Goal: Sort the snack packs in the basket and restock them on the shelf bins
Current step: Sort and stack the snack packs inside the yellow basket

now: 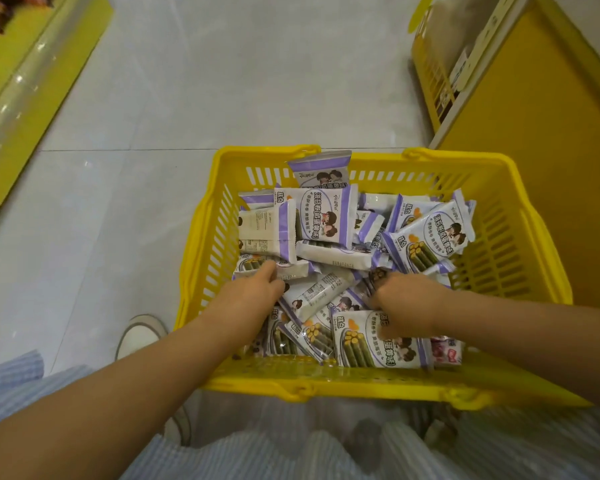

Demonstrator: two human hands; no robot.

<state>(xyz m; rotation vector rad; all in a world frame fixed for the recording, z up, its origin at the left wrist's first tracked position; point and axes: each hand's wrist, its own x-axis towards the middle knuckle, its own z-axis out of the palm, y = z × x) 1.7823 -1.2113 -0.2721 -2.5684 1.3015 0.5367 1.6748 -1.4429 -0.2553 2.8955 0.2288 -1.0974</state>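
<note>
A yellow plastic basket (506,237) stands on the floor in front of me, filled with several white-and-purple snack packs (323,216). One pink pack (445,351) lies at the near right corner. My left hand (253,292) reaches into the left side of the pile, its fingertips curled onto a pack (291,270). My right hand (409,303) is in the middle of the pile with fingers curled down among the packs; what it holds is hidden under the hand.
A yellow shelf unit (534,109) stands at the right behind the basket, with slotted bins (433,81) at its end. Another yellow shelf edge (25,74) runs along the left. Grey tiled floor (250,81) lies between them. My shoe (137,336) is left of the basket.
</note>
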